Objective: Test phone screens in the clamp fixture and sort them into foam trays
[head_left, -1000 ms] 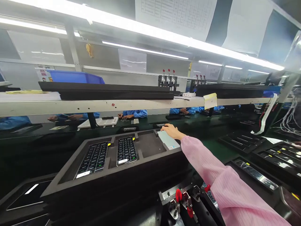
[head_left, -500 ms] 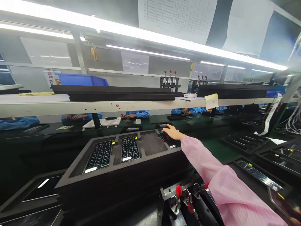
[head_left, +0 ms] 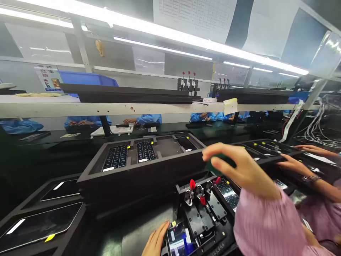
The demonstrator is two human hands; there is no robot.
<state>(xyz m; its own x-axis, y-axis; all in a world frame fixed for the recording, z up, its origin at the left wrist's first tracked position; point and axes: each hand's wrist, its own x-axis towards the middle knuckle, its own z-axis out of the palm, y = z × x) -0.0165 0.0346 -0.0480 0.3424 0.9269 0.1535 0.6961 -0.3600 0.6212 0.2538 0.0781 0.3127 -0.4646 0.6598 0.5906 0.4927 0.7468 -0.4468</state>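
Observation:
My right hand (head_left: 239, 165) is in the air above a black clamp fixture (head_left: 198, 217) with red-tipped toggle levers. Its thumb and fingers are apart, and nothing is between them. At the bottom, my left hand (head_left: 157, 240) has its fingers stretched along the left edge of a smartphone (head_left: 177, 240) with a lit blue and white screen, at the fixture's front; its thumb is hidden. Behind the fixture stands a stack of black foam trays (head_left: 144, 174). The top tray holds two phones with keypad-like screens (head_left: 146, 151) and a dark phone (head_left: 187, 143) in its right compartment.
Two large dark phones (head_left: 42, 224) lie in trays at the lower left. Another phone (head_left: 227, 193) lies right of the fixture. A co-worker's hands (head_left: 298, 165) reach over trays on the right. A white-edged shelf (head_left: 160, 108) crosses the bench; people in blue sleeves sit beyond.
My right hand has left the tray's right compartment and come back toward me, opening; a dark phone shows there. My left hand and the lit phone have come into view, with a co-worker's hands at right.

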